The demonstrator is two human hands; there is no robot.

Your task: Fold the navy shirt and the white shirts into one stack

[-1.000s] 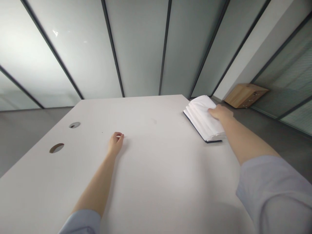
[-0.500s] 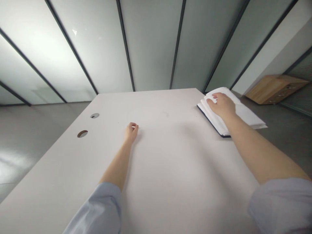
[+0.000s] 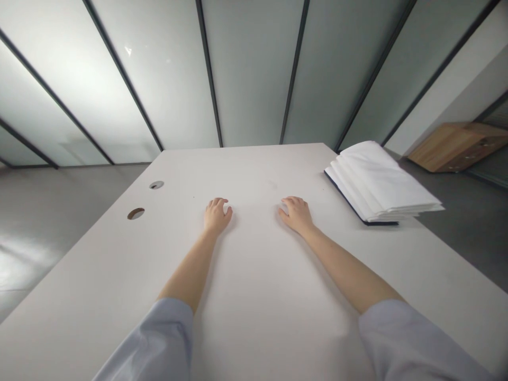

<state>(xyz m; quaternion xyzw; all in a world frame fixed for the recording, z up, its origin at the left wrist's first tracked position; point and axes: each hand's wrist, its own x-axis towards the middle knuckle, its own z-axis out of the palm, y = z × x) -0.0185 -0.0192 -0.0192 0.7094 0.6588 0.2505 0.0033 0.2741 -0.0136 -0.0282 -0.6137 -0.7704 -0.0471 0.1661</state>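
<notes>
My left hand (image 3: pixel 216 215) rests on the white table (image 3: pixel 254 275) left of its middle, fingers a little curled and thumb apart, holding nothing. Opposite it, my right hand (image 3: pixel 297 212) lies on the tabletop with thumb and fingers spread and nothing in them. A gap of bare table separates the two. To the right of my right hand is a stack of folded white cloths (image 3: pixel 377 177), piled unevenly near the table's right edge. Under the white layers shows the edge of a dark blue piece (image 3: pixel 345 198). Neither hand touches the stack.
Two round holes pierce the table at the left: one with a grey cover (image 3: pixel 156 184), the other uncovered (image 3: pixel 136 214). Frosted glass panels (image 3: pixel 250 74) stand behind the table. A wooden cabinet (image 3: pixel 456 147) is on the floor at the far right.
My right hand has left the white stack and come left, down onto the table. The fingers of my left hand have loosened from a pinch. The stack stays at the right.
</notes>
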